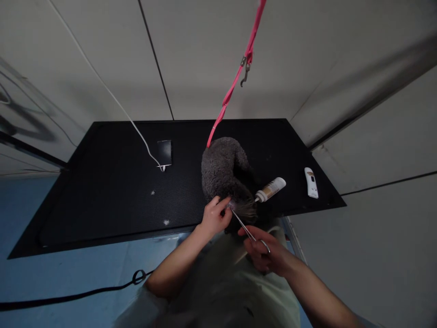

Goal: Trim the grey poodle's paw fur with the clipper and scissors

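A dog with a grey curly coat [218,164] is curled on the black grooming table, its head toward me. My left hand [216,214] is closed at the dog's head, the fingers pinching the ear [231,204] and baring pale skin. My right hand [264,253] is closed around the ring handles of a long, slim metal hemostat [243,225]. The hemostat's tip points into the ear beside my left fingertips; whether its jaws grip anything is too small to see. A white and brown bottle with a nozzle [271,189] lies right of the head.
From above, a pink lead [227,98] with a metal clip runs down to the dog. A phone [165,152] on a white cable lies left on the black table [112,182]. A white clipper [311,182] rests near the right edge. Small white tufts dot the mat.
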`<state>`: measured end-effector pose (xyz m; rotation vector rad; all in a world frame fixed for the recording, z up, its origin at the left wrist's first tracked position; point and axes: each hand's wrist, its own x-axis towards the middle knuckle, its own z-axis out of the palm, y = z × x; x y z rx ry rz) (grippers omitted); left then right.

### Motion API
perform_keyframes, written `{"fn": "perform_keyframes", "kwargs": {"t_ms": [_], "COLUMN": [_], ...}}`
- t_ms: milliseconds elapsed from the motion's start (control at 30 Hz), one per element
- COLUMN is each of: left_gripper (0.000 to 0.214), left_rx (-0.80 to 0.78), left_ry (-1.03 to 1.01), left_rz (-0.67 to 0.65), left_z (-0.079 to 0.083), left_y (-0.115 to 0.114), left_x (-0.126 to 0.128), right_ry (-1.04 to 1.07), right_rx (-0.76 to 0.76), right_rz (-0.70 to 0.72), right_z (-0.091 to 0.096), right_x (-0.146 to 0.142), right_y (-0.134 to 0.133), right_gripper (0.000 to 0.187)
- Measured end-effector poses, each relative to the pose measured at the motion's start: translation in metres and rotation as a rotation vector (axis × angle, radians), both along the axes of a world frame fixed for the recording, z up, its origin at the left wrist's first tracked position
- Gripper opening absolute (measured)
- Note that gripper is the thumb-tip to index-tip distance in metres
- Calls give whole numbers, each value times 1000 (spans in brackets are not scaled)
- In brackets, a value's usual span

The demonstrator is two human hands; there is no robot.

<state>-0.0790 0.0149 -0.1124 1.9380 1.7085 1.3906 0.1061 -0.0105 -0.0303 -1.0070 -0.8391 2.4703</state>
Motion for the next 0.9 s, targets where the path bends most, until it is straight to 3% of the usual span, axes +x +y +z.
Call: {"fn": "perform_keyframes", "kwargs": {"t_ms": [333, 567, 900], "left_gripper": [26, 18, 11], "left_rx": [-52, -126, -244], "left_ry": [-179, -220, -82], "left_rz": [-17, -19, -23], "left_z": [9, 12, 5], "left_y": [5, 6, 5], "left_x": [5, 8, 12], "right_ry": [60, 290, 278], "right_rx": [-75, -210, -290], "right_rz": [-122, -101, -133], "right_z": [3, -1, 17], "right_x": [-1, 0, -15], "right_y": [-12, -10, 5], "right_gripper": [34, 32, 31]}}
